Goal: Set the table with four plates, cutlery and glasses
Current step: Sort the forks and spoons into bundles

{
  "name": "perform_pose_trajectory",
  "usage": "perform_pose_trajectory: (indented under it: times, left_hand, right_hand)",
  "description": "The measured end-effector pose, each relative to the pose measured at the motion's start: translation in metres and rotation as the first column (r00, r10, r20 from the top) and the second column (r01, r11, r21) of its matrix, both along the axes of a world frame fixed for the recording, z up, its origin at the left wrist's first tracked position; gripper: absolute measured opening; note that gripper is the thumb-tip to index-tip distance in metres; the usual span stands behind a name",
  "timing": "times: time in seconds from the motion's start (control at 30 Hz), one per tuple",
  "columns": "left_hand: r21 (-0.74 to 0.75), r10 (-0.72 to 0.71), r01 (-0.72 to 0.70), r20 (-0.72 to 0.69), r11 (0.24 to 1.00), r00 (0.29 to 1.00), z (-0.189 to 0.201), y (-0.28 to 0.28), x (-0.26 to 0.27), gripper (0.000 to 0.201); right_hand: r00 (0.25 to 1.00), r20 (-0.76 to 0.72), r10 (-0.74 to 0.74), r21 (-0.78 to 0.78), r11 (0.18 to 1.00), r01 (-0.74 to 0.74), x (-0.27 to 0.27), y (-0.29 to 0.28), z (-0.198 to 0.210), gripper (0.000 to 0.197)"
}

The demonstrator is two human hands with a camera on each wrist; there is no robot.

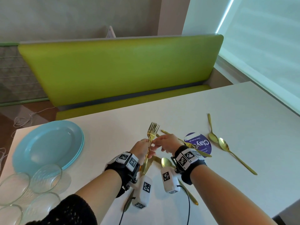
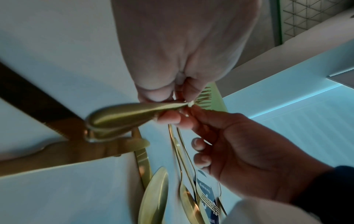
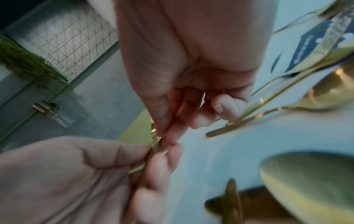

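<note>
Above the white table (image 1: pixel 227 111), my left hand (image 1: pixel 146 146) grips a bundle of gold forks (image 1: pixel 153 128) by their stems, tines up. My right hand (image 1: pixel 158 142) pinches the bundle just above the left fingers. In the left wrist view, the fork handles (image 2: pixel 124 116) stick out below my left hand (image 2: pixel 178 97), and the right hand (image 2: pixel 188 116) meets it from the right. The right wrist view has my right hand (image 3: pixel 165 141) pinching a thin gold stem beside the left hand (image 3: pixel 67 174). Stacked turquoise plates (image 1: pixel 48 146) and several clear glasses (image 1: pixel 46 177) stand at the left.
Gold spoons (image 1: pixel 224 146) lie to the right, one spoon (image 1: pixel 167 162) under my wrists. Knives (image 1: pixel 200 151) lie across a round purple sticker (image 1: pixel 203 143), and more knives (image 1: pixel 189 191) near the front edge. A green bench (image 1: pixel 121 70) stands behind the table.
</note>
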State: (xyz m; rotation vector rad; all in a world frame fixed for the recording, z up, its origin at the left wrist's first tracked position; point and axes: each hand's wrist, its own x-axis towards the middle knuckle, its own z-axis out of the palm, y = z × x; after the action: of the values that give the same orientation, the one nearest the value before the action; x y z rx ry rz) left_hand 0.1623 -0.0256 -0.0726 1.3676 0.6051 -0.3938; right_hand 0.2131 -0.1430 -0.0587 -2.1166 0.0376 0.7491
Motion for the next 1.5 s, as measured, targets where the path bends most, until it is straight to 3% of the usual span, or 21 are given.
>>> perform_pose_trajectory:
  times: [0.07, 0.17, 0.33, 0.47, 0.77, 0.87, 0.97, 1.07, 1.17, 1.27, 1.33, 1.5]
  left_hand:
    - [0.056, 0.016, -0.017, 0.017, 0.998, 1.000, 0.000, 0.002, 0.004, 0.022]
    - [0.101, 0.027, -0.031, 0.043, 0.994, 0.999, -0.001, 0.008, 0.009, 0.023]
    - [0.143, 0.033, -0.041, 0.059, 0.989, 0.998, -0.003, 0.017, 0.013, 0.023]
    - [0.151, 0.041, -0.047, 0.041, 0.987, 0.998, -0.008, 0.022, 0.015, 0.026]
    - [0.282, -0.018, 0.020, -0.008, 0.959, 1.000, -0.009, 0.026, 0.019, 0.020]
    - [0.344, -0.014, 0.015, -0.005, 0.939, 1.000, -0.004, 0.028, 0.025, 0.020]
    - [0.355, -0.035, 0.031, 0.005, 0.934, 0.999, 0.004, 0.029, 0.030, 0.023]
    - [0.333, -0.171, 0.180, -0.057, 0.926, 0.984, 0.012, 0.025, 0.028, 0.025]
    - [0.411, -0.373, 0.391, -0.126, 0.824, 0.919, 0.016, 0.017, 0.022, 0.024]
    - [0.436, -0.489, 0.504, -0.155, 0.746, 0.858, 0.022, 0.006, 0.014, 0.012]
    - [0.417, -0.538, 0.539, -0.132, 0.732, 0.832, 0.024, 0.000, 0.008, 0.012]
    - [0.284, -0.475, 0.461, -0.023, 0.840, 0.880, 0.020, -0.006, 0.000, 0.014]
  right_hand:
    - [0.993, 0.107, -0.053, -0.066, 0.996, 0.060, 0.016, -0.008, 0.001, 0.012]
    - [0.969, 0.246, 0.004, -0.361, 0.929, 0.088, 0.040, -0.027, 0.001, 0.021]
    - [0.956, 0.151, 0.253, -0.717, 0.693, -0.070, 0.056, -0.055, -0.022, 0.030]
    - [0.925, 0.087, 0.371, -0.826, 0.545, -0.141, 0.054, -0.058, -0.041, 0.028]
    - [0.868, 0.290, 0.403, -0.810, 0.586, -0.002, 0.055, -0.061, -0.031, 0.028]
    - [0.757, 0.372, 0.538, -0.803, 0.595, -0.028, 0.055, -0.053, -0.011, 0.025]
    - [0.575, 0.362, 0.734, -0.835, 0.529, -0.149, 0.046, -0.038, 0.011, 0.023]
    - [0.353, 0.320, 0.879, -0.869, 0.421, -0.261, 0.031, -0.021, 0.024, 0.024]
    - [0.191, 0.223, 0.956, -0.903, 0.276, -0.328, 0.014, -0.005, 0.034, 0.013]
    - [0.125, 0.216, 0.968, -0.919, 0.245, -0.309, 0.002, 0.002, 0.042, 0.002]
    - [0.096, 0.189, 0.977, -0.912, 0.211, -0.353, -0.001, 0.003, 0.037, 0.015]
    - [0.128, 0.222, 0.967, -0.893, 0.254, -0.371, -0.007, -0.003, 0.038, 0.026]
